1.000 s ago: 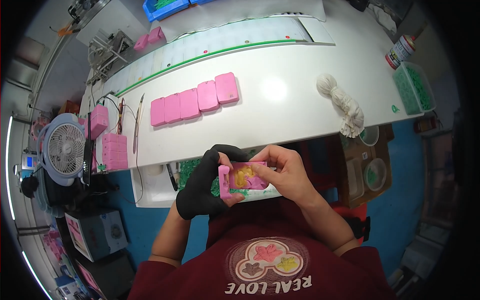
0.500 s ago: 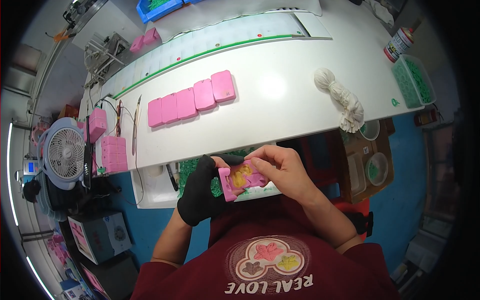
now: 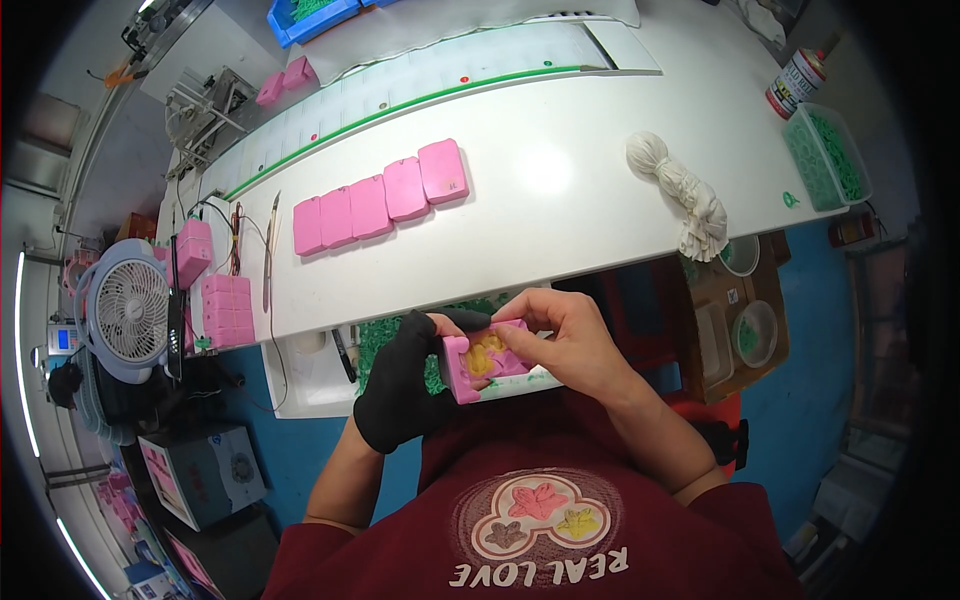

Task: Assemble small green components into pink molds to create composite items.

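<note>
In front of my torso, just off the table's near edge, I hold a pink rubber mould (image 3: 461, 375) with yellow-brown hollows on its upper face. My left hand (image 3: 400, 385), in a black glove with bare fingertips showing, grips its left end. The bare right hand (image 3: 570, 340) has thumb and fingers closed on the mould's right end, covering that part. Beneath sits a white drawer tray (image 3: 310, 385) with many green wax pieces (image 3: 385, 345). On the table beyond, a row of several pink moulds (image 3: 368, 208) lies flat.
Tweezers (image 3: 269, 260) and stacked pink blocks (image 3: 228, 308) are at the left, near a fan (image 3: 131, 312). A bundle of white cloth (image 3: 680, 195), a spray can (image 3: 797, 82) and a tub of green pieces (image 3: 828, 160) sit at the right. A green-edged conveyor (image 3: 420, 85) runs behind.
The mould has tilted a little in my hands, and my right fingers have shifted slightly across its top. Coloured dots on the conveyor have moved left.
</note>
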Available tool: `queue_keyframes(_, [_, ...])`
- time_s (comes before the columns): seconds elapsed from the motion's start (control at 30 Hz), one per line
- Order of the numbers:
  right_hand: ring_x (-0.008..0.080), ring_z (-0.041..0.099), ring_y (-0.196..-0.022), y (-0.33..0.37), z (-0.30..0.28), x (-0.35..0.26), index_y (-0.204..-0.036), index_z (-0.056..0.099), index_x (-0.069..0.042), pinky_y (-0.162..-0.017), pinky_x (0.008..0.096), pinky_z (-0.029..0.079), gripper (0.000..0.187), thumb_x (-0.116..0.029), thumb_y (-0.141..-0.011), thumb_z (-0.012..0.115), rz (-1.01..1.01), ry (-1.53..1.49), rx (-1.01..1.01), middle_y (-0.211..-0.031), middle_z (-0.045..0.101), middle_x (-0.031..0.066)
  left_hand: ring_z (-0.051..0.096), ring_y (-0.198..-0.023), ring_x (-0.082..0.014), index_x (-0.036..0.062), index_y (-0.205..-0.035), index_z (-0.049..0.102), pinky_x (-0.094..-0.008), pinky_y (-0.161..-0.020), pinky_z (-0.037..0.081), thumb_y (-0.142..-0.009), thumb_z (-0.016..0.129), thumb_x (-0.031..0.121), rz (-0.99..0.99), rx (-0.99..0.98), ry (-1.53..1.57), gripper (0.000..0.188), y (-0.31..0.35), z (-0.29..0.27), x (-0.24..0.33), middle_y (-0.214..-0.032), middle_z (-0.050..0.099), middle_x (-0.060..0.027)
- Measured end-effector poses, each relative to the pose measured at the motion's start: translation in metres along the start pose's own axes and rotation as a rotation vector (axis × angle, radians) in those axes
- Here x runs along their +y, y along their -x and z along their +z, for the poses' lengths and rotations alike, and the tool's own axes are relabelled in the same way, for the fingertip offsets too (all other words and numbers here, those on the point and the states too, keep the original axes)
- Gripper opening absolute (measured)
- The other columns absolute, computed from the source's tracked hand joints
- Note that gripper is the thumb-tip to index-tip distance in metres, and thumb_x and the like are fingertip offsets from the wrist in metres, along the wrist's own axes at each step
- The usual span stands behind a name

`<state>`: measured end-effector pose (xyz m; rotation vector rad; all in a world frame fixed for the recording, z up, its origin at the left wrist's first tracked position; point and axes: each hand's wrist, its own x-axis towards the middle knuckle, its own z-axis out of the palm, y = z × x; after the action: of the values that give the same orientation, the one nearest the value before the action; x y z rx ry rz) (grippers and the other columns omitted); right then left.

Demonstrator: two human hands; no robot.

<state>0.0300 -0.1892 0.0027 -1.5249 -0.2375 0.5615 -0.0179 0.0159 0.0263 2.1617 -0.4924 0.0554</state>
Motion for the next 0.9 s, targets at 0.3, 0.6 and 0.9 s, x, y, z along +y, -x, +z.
queue_keyframes(0.3, [0.0074,0.062,-0.068,-0.001,0.001,-0.004,-0.095,0.066,0.007,-0.060,0.0237,0.051,0.020,-0.012,-0.088,0.066,-0.036,0.027,0.012,-0.076,0.067,0.0063,0.061,-0.105,-0.0238,0.0057,-0.103,0.049,-0.0344,-0.088,0.050,-0.070,0.082,0.005,-0.072,-0.029,0.127,0.047,0.001,-0.002,0.000,-0.118,0.060,-0.0124])
queue_keyframes(0.6, [0.0082,0.064,-0.068,0.003,0.000,-0.008,-0.098,0.067,0.007,-0.063,0.0242,0.052,0.022,-0.013,-0.087,0.066,-0.059,0.039,-0.002,-0.077,0.068,0.0084,0.064,-0.104,-0.0242,0.0069,-0.096,0.043,-0.0340,-0.085,0.052,-0.074,0.082,0.007,-0.004,0.043,0.271,0.044,0.008,0.010,-0.016,-0.117,0.062,-0.0163])
queue_keyframes(0.9, [0.0083,0.064,-0.069,0.004,-0.001,-0.009,-0.098,0.068,0.007,-0.062,0.0243,0.052,0.023,-0.012,-0.086,0.068,-0.056,0.038,-0.004,-0.077,0.069,0.0088,0.063,-0.103,-0.0235,0.0072,-0.097,0.043,-0.0336,-0.083,0.052,-0.073,0.082,0.005,-0.008,0.012,0.218,0.046,0.010,0.008,-0.017,-0.117,0.062,-0.0162])
